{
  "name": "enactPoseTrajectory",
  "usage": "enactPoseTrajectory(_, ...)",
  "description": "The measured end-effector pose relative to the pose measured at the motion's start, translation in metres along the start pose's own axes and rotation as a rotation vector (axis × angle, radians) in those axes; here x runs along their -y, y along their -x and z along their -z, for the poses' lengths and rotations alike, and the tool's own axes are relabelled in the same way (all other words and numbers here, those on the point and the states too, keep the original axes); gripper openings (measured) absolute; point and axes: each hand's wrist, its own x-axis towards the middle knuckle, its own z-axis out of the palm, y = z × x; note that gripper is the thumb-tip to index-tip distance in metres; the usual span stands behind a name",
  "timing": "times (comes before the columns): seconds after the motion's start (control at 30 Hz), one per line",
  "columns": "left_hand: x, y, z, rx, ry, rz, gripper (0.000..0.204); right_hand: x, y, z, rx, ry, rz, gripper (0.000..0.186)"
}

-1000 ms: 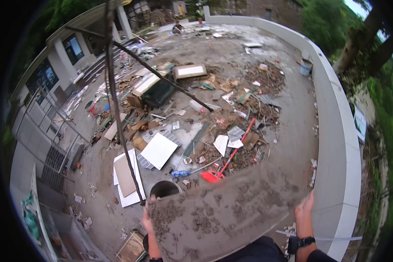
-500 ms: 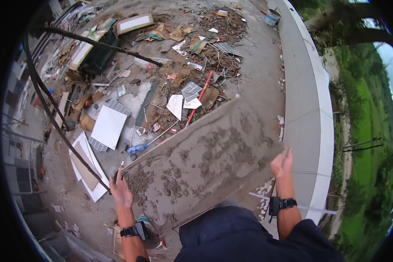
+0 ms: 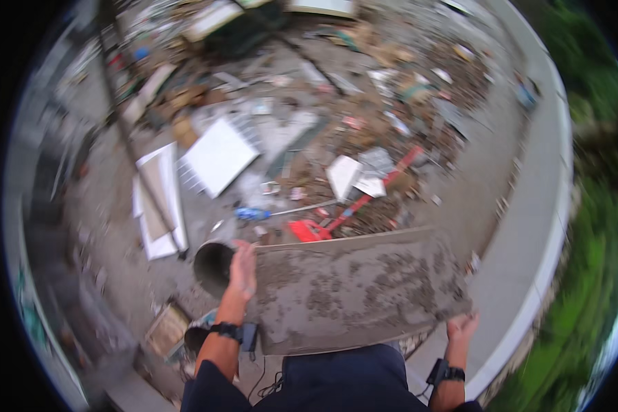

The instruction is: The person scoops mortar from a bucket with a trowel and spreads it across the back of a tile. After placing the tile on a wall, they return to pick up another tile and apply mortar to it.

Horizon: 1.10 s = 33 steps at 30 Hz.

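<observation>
A large rectangular tile-like slab [image 3: 350, 288], its upper face coated with lumpy grey mortar, is held level before my body. My left hand [image 3: 243, 269] grips its left edge, the fingers partly out of sight. At the near right corner, my right hand [image 3: 461, 325] is closed on the slab. Just left of my left hand is the round, dark mouth of a bucket-like container [image 3: 213, 266]. Past the slab's far edge lies a red long-handled tool [image 3: 364, 199] with a red head. A black band with a small device sits on each wrist.
White boards [image 3: 222, 156] lie on the floor to the left, near a dark pole [image 3: 141, 158]. Rubble [image 3: 419, 137], a blue bottle [image 3: 253, 214] and scraps spread ahead. A low pale wall [image 3: 546, 206] runs along the right, with greenery beyond.
My view has swung left, blurring the surroundings. The slab now lies more level across my front, lower in view and no longer slanting. The dark container and the tool's red head have come into view.
</observation>
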Motion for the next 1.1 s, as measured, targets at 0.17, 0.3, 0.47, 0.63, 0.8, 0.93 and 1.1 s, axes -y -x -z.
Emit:
enactPoseTrajectory(0.17,-0.017,0.064,-0.008,-0.047,0.194,-0.077,0.074,-0.012,-0.035,-0.038,0.07,0.161,-0.082,0.058)
enactPoseTrajectory(0.3,0.034,0.135,0.028,-0.144,0.322,-0.176,0.071,-0.03,-0.105,-0.077,0.135,0.399,-0.156,0.058)
enactPoseTrajectory(0.47,0.031,0.197,0.013,-0.341,0.525,-0.327,0.069,-0.096,-0.113,-0.241,0.32,0.627,-0.296,0.055)
enactPoseTrajectory(0.63,0.051,0.264,0.004,-0.65,0.56,-0.424,0.066,-0.141,-0.115,-0.315,0.495,0.742,-0.459,0.059)
enactPoseTrajectory(0.8,0.085,0.333,-0.047,-0.753,0.688,-0.573,0.064,-0.172,-0.107,-0.346,0.541,0.835,-0.618,0.058)
enactPoseTrajectory(0.93,0.08,0.382,-0.076,-0.937,0.699,-0.686,0.063,-0.225,-0.084,-0.391,0.647,0.916,-0.805,0.057)
enactPoseTrajectory(1.1,0.076,0.434,-0.166,-1.219,0.711,-0.744,0.06,-0.262,-0.058,-0.417,0.624,1.089,-0.971,0.06)
